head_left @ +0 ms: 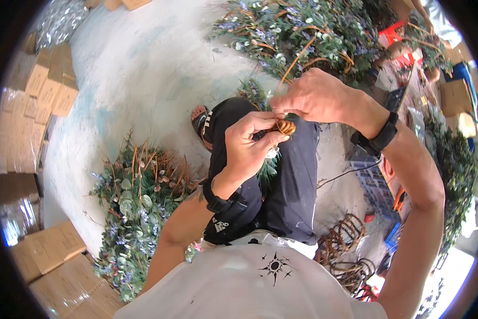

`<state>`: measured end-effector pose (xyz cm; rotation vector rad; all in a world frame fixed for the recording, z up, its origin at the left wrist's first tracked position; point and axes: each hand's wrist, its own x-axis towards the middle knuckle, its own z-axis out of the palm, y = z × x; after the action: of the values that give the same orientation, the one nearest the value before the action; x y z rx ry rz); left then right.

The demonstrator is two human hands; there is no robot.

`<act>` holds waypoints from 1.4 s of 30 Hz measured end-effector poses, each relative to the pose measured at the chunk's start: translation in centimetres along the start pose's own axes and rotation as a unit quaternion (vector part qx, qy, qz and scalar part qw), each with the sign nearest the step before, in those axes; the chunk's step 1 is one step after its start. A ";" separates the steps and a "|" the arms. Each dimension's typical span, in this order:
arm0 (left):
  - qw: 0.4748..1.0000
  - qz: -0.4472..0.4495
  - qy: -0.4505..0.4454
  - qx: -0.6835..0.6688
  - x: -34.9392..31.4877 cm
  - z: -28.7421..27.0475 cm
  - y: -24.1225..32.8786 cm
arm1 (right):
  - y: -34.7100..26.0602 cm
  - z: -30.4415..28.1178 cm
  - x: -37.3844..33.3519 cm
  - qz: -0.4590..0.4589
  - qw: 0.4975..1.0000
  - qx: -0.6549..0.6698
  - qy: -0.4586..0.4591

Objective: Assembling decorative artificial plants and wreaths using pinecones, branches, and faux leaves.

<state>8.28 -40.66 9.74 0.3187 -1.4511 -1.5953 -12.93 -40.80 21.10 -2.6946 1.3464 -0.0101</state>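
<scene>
My left hand (pixel 247 146) is closed over my lap, its thumb and fingers pinching a rounded, ridged brown twig bundle (pixel 285 127). Just above it, my right hand (pixel 321 98) is curled with its fingertips pressed together, close to the left fingertips. What those right fingers grip is too small to make out. Green needle sprigs (pixel 267 169) hang below the bundle, between my knees. More leafy sprigs with small purple flowers (pixel 252 91) show beyond my left fingers. A thin brown vine stem (pixel 298 57) slants up and away behind my right hand.
A heap of greenery (pixel 302 32) lies ahead and another pile (pixel 138 212) at my left. Cardboard boxes (pixel 47 250) line the left side. At my right are a blue crate (pixel 374 183), twig rings (pixel 342 234) and orange-handled tools (pixel 398 199). Another person's arm (pixel 424 13) shows far right.
</scene>
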 end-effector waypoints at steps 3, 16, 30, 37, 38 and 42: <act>0.990 0.067 -0.011 0.124 0.1 0.2 0.3 | -0.2 1.3 -2.3 0.023 0.999 0.016 0.027; 0.959 0.122 -0.101 0.234 1.6 -0.1 1.0 | -3.8 4.5 -6.5 0.130 0.989 0.070 0.017; 0.976 0.116 -0.031 0.181 1.6 0.4 0.5 | -12.0 7.3 -6.6 0.250 0.935 0.132 0.214; 0.973 0.110 -0.030 0.201 1.0 0.4 0.6 | -16.1 3.7 -4.7 0.177 0.981 -0.071 0.036; 0.974 0.114 -0.031 0.194 1.1 0.7 0.7 | -15.5 2.1 -4.0 0.133 0.986 -0.100 0.021; 0.988 0.048 -0.015 0.147 0.1 0.0 1.4 | -10.7 -2.2 -0.1 0.018 0.990 -0.141 0.002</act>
<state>8.87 -40.58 11.07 0.3890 -1.7013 -1.3151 -4.60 -34.60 24.55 -2.8956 1.5013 0.1951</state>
